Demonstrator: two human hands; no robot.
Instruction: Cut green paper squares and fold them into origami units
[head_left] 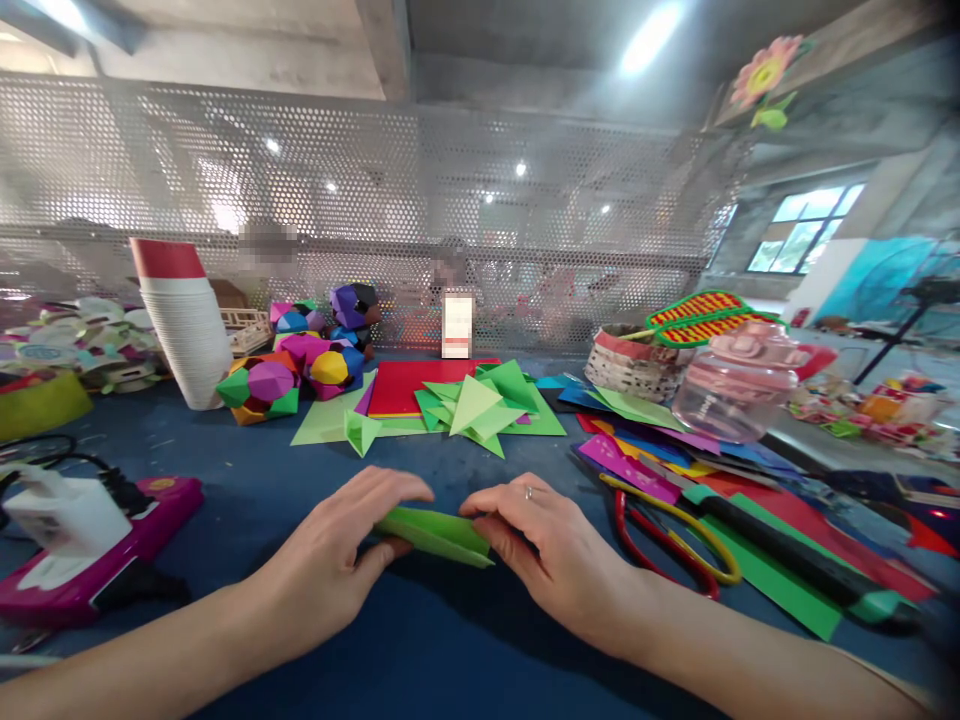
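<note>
A folded piece of light green paper (439,534) is held just above the dark blue table between both hands. My left hand (337,545) grips its left end, thumb in front and fingers behind. At the right end, the thumb and fingers of my right hand (544,530), which wears a ring, are closed on the paper. Beyond the hands lies a pile of folded green paper pieces (480,405), partly on a stack of red paper (397,385). One small folded green piece (361,433) stands left of the pile.
Scissors (667,540) with red and yellow handles and a black-and-green cutter (795,550) lie right, on coloured sheets. A pink water bottle (739,385) stands behind. Left are a purple power strip (161,510), stacked paper cups (187,330) and multicoloured paper balls (262,388).
</note>
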